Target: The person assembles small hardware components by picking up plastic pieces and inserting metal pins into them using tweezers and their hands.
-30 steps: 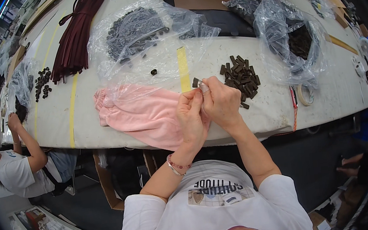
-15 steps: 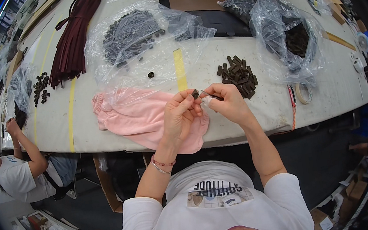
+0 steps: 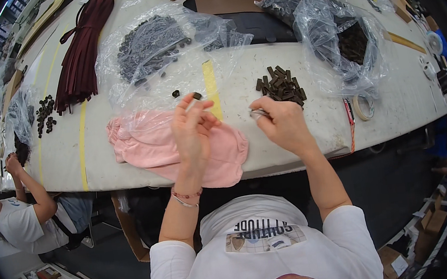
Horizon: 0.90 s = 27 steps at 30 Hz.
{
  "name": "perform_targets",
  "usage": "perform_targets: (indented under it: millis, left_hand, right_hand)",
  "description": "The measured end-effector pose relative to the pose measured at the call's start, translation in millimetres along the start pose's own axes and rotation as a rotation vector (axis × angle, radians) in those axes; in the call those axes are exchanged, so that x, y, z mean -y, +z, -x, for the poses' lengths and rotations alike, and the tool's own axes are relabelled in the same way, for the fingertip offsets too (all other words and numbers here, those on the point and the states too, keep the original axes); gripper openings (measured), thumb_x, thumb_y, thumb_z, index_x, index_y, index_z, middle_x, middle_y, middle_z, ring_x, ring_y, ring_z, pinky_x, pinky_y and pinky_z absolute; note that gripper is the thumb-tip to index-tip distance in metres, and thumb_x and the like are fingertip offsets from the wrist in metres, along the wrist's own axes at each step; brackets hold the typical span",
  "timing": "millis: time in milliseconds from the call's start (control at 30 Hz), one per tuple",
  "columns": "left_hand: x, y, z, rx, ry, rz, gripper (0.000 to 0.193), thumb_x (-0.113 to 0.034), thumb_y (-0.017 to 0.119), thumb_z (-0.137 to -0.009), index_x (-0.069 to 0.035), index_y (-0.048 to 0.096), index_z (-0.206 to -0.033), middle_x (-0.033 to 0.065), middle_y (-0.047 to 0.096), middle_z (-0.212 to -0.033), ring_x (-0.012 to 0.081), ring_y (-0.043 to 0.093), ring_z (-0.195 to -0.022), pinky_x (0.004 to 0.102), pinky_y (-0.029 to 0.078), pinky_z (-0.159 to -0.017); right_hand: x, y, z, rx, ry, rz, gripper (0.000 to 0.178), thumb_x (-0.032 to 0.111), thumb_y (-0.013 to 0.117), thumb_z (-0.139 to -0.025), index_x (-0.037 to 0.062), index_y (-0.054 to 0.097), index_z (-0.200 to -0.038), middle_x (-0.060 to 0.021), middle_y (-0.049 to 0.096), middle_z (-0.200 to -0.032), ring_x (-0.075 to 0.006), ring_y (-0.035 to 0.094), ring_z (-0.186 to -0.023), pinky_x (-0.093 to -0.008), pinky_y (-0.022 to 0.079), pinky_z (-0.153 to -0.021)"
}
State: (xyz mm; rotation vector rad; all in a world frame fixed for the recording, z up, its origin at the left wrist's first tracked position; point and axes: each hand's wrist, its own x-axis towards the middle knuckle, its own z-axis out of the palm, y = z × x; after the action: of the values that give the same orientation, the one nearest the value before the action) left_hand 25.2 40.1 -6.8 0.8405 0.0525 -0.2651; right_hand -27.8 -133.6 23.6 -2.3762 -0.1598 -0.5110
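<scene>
My left hand [image 3: 194,126] is raised over the pink cloth [image 3: 140,138], its fingers spread and slightly blurred. A small dark brown piece [image 3: 197,95] is at its fingertips; whether they still touch it is unclear. My right hand [image 3: 283,124] is closed on a small pointed metal tool [image 3: 258,113], mostly hidden by the fingers. Just beyond that hand lies a pile of short dark brown strips [image 3: 280,84]. One small dark rolled piece [image 3: 176,93] lies alone on the table, near a clear plastic bag [image 3: 111,69] with many similar dark pieces.
A bundle of maroon strips [image 3: 79,62] lies at the back left, by a small group of dark pieces [image 3: 45,115]. An open plastic bag [image 3: 323,45] of brown strips stands at right, near a tape roll [image 3: 364,108]. A co-worker [image 3: 28,217] sits at left.
My hands have moved apart. The left has gone left and away from me, its fingers opening around the dark piece; the right has drawn back beside the brown pile, keeping the tool.
</scene>
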Motion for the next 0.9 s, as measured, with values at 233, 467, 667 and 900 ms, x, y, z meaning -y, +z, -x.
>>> perform_targets:
  millis: [233,467,667,900]
  left_hand:
    - [-19,-2,-1,0.012,0.072,-0.166,0.03,-0.012,0.05,-0.087,0.003,0.046,-0.112,0.0147,0.06,-0.084,0.0111,0.056,-0.056,0.0243,0.05,-0.053]
    - [10,6,16,0.217,-0.101,-0.234,0.022,-0.01,0.05,-0.087,0.005,0.052,-0.103,0.0105,0.06,-0.079,0.0084,0.054,-0.055,0.0206,0.046,-0.051]
    - [28,28,33,0.317,-0.268,-0.391,0.02,-0.008,0.051,-0.086,0.004,0.052,-0.102,0.0092,0.06,-0.084,0.0094,0.055,-0.06,0.0207,0.045,-0.055]
    - [30,23,31,0.368,-0.264,-0.199,0.012,-0.008,0.049,-0.087,0.001,0.052,-0.093,0.005,0.056,-0.075,0.0073,0.052,-0.057,0.0192,0.042,-0.052]
  right_hand:
    - [-33,-46,33,0.332,0.368,0.284,0.012,0.012,0.057,-0.07,0.0054,0.055,-0.079,-0.0111,0.058,-0.06,-0.0296,0.058,-0.06,-0.0398,0.043,-0.06]
    - [-45,-38,43,0.303,0.328,0.239,0.012,0.011,0.055,-0.069,0.0033,0.054,-0.077,-0.0137,0.057,-0.059,-0.031,0.057,-0.059,-0.04,0.043,-0.056]
    - [-24,-30,30,0.199,0.423,-0.266,0.01,0.005,0.057,-0.07,-0.0007,0.052,-0.077,-0.0055,0.054,-0.056,-0.0106,0.049,-0.05,-0.0254,0.038,-0.047]
    - [-8,-23,22,0.3,0.575,-0.848,0.008,0.007,0.056,-0.076,0.0002,0.058,-0.079,0.0016,0.052,-0.062,-0.0003,0.044,-0.051,-0.0159,0.032,-0.041]
